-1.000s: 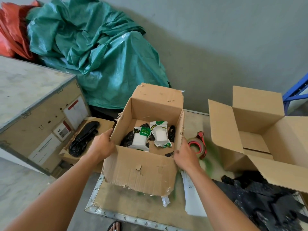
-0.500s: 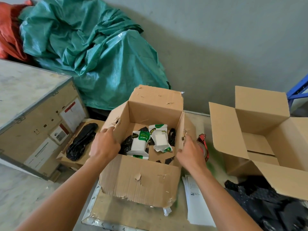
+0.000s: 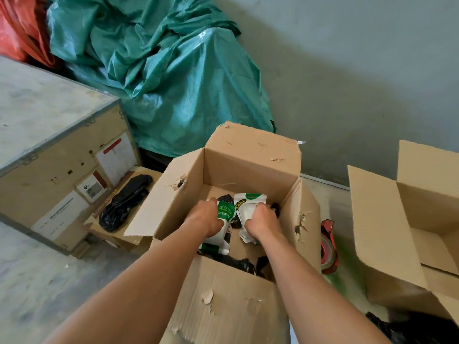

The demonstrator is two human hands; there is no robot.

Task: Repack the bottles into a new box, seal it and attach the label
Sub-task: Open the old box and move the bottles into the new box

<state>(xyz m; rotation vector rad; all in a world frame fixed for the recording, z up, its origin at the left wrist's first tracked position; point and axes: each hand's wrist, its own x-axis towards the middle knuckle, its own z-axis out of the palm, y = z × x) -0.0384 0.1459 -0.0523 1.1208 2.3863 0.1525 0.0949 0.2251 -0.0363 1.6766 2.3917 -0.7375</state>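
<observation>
A torn, worn cardboard box stands open in front of me on the table. Inside lie two white bottles with green labels among black packing. My left hand is closed around the left bottle. My right hand grips the right bottle. Both hands are down inside the box. A clean new cardboard box stands open at the right, its inside mostly out of frame.
A red tape dispenser lies between the two boxes. Black plastic sits at the lower right. A large wooden crate stands left, with a small box holding a black bag beside it. Green tarpaulin is piled against the wall.
Both hands left the old box's side walls and reached down inside, closing on the two bottles. The view has moved closer over the box.
</observation>
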